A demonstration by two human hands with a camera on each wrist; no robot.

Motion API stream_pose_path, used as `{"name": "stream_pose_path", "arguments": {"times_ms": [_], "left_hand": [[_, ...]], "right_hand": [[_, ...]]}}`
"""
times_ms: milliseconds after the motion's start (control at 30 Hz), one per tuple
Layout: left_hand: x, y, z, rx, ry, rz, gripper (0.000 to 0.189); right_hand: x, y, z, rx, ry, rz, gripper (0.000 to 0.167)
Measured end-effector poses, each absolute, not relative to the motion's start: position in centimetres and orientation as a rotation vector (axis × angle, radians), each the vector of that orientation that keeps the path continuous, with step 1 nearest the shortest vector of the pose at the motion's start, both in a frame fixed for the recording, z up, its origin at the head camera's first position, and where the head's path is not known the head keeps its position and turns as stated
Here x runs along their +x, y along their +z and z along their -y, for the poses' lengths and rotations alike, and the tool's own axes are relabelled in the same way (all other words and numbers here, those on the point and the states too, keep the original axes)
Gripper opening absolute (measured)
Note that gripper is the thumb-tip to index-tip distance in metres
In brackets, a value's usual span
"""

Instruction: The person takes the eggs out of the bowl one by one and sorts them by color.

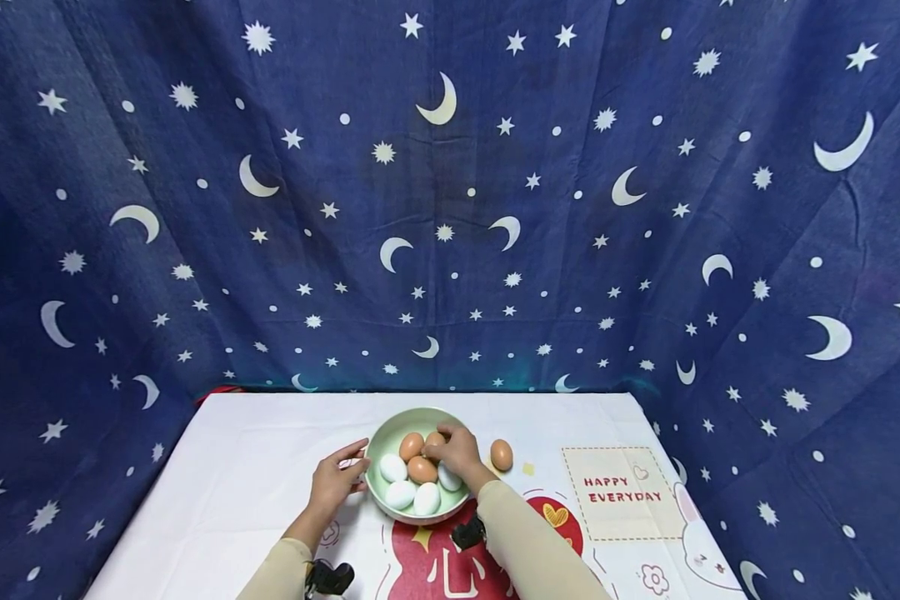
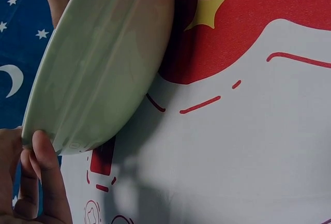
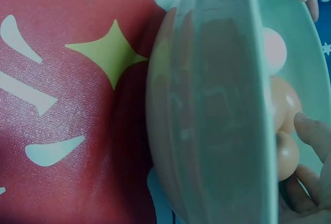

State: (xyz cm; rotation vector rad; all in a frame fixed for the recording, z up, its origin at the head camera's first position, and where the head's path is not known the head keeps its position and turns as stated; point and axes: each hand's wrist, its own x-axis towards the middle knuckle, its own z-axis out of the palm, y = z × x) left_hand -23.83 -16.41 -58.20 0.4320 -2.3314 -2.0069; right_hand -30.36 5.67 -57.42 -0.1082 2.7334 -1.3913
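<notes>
Seven eggs sit in the light-green bowl (image 1: pixel 393 427) on the printed white tablecloth (image 1: pixel 270 450): four white eggs (image 1: pixel 401 494) along 9–7–5–4 o'clock, one brown egg (image 1: pixel 422 470) dead centre, another brown egg (image 1: pixel 411 446) at 11, and the gripped brown egg (image 1: pixel 434 438) at 1. Right hand (image 1: pixel 459 454) in over the rim from 3, mostly closed, thumb and fingers pinching that 1 o'clock egg. Left hand (image 1: pixel 333 482) at 9, partly closed, fingers bent, holding bowl rim. Loose brown egg (image 1: pixel 502 455) outside at 3, just beyond right hand. Star-and-moon curtain (image 1: pixel 442 208) at 12.
</notes>
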Motion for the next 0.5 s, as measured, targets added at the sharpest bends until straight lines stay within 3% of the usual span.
{"name": "stream_pose_path", "arguments": {"times_ms": [500], "left_hand": [[-23.9, -58.5, 16.6, 0.422, -2.013, 2.328, 0.041]], "right_hand": [[-30.5, -58.3, -5.2, -0.16, -1.352, -2.822, 0.051]]}}
